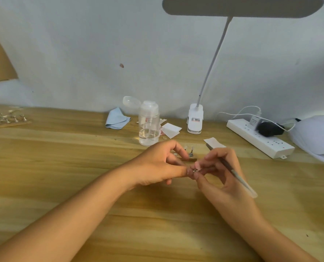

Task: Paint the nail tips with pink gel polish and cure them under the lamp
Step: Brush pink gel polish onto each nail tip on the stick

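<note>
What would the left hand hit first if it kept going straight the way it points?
Almost at once the pink nail tip, which the left hand seems to pinch at its base. Close behind it is the right hand, which also holds the brush. Exact contact is hard to judge.

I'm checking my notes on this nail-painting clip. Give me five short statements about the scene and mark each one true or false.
1. The right hand holds a thin tool. True.
2. The clear bottle has its flip lid shut. False: the lid stands open, tilted back.
3. A blue cloth lies left of the bottle. True.
4. The white curing lamp sits at the far left. False: it is at the far right, past the power strip.
5. The left hand lies flat and idle. False: its curled fingers pinch at a pink nail tip.
</note>
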Demonstrator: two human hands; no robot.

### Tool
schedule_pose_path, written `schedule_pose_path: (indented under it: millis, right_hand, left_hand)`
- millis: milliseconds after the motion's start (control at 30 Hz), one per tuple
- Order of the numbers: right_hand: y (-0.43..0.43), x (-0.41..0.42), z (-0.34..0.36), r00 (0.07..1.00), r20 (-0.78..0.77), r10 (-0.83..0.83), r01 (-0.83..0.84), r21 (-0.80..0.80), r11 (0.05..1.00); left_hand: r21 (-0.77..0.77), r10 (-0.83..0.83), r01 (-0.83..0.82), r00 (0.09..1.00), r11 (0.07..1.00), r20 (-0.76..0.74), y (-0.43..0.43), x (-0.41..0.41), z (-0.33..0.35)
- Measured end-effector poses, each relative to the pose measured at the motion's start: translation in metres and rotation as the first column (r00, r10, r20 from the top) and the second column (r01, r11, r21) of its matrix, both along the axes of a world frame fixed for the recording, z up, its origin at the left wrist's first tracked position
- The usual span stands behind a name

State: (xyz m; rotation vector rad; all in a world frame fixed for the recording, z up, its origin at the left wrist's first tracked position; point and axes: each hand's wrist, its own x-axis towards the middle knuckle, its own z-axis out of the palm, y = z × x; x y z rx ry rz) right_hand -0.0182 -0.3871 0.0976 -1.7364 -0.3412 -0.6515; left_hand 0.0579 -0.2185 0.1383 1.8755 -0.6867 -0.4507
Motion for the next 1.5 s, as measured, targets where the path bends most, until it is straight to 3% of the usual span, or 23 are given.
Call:
schedule_pose_path:
  millis: [133, 200, 267, 333, 467, 600, 767, 1033, 1500]
  right_hand:
    - [0.001, -0.001, -0.001, 0.996, 0.025, -0.085, 0.086, -0.06, 0.994]
    - [0.001, 0.0, -0.001, 0.989, 0.051, -0.139, 0.143, -0.087, 0.986]
    - [0.002, -0.001, 0.0, 0.981, 0.087, -0.175, 0.185, -0.13, 0.974]
    - [0.004, -0.002, 0.001, 0.973, 0.135, -0.186, 0.212, -0.209, 0.955]
    - [0.006, -0.002, 0.004, 0.95, 0.236, -0.206, 0.285, -0.384, 0.878]
    - [0.004, -0.001, 0.005, 0.944, 0.219, -0.248, 0.315, -0.364, 0.877]
    - [0.002, 0.001, 0.007, 0.941, 0.223, -0.253, 0.321, -0.365, 0.874]
    - [0.0, 0.004, 0.004, 0.957, 0.205, -0.207, 0.283, -0.491, 0.824]
    - [0.002, 0.003, 0.004, 0.907, 0.316, -0.277, 0.419, -0.635, 0.649]
  left_hand:
    - [0.173, -0.003, -0.019, 0.992, 0.985, 0.129, 0.011, 0.008, 0.007]
    - [0.333, 0.088, -0.199, 0.944, 0.922, 0.319, 0.026, 0.019, 0.009]
    - [0.447, 0.171, -0.424, 0.847, 0.788, 0.503, 0.039, 0.029, 0.003]
    - [0.402, 0.273, -0.507, 0.815, 0.763, 0.51, 0.042, 0.034, -0.01]
    - [0.278, 0.329, -0.476, 0.835, 0.834, 0.442, 0.028, 0.038, -0.032]
    - [0.198, 0.285, -0.378, 0.881, 0.905, 0.377, 0.029, 0.04, -0.034]
    - [0.07, 0.187, -0.253, 0.85, 0.965, 0.493, 0.031, 0.028, -0.032]
    - [0.12, 0.08, -0.231, 0.702, 0.965, 0.708, 0.019, 0.006, -0.035]
    - [0.11, 0.083, -0.242, 0.668, 0.964, 0.74, 0.019, 0.007, -0.035]
